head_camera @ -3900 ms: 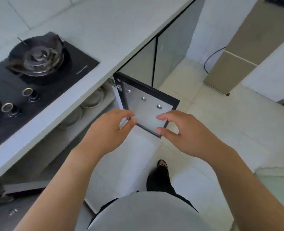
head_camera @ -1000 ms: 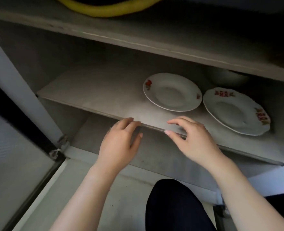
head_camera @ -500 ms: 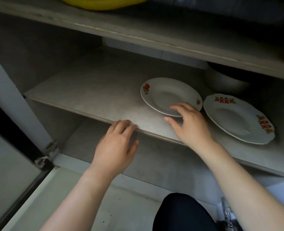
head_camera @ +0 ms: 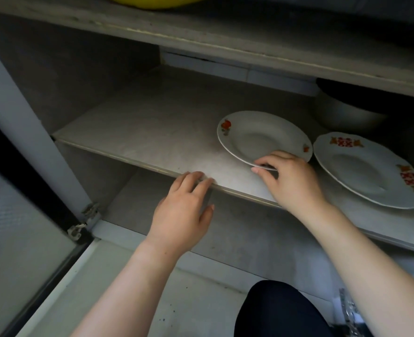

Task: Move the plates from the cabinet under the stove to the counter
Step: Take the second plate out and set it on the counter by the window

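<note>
The left plate [head_camera: 262,139], a shallow white dish with a glossy glaze and small red flower prints on its rim, lies flat on the middle shelf [head_camera: 152,132] of the open cabinet, and the right hand [head_camera: 291,181] has now reached its near edge: half a second ago the fingers hovered just above that rim, and now thumb and fingertips [head_camera: 262,164] pinch it, holding the plate without yet lifting it. That suggests the first pick-up is starting; nothing has reached the surface above. Just beside it lies a second plate [head_camera: 369,171], scalloped at the rim with red and orange motifs, untouched. The left hand [head_camera: 184,210] rests spread and empty on the shelf's front lip, as before. The shelf looks matt, grey and lightly scuffed; a pale bowl [head_camera: 347,115] sits in shadow behind the plates.
</note>
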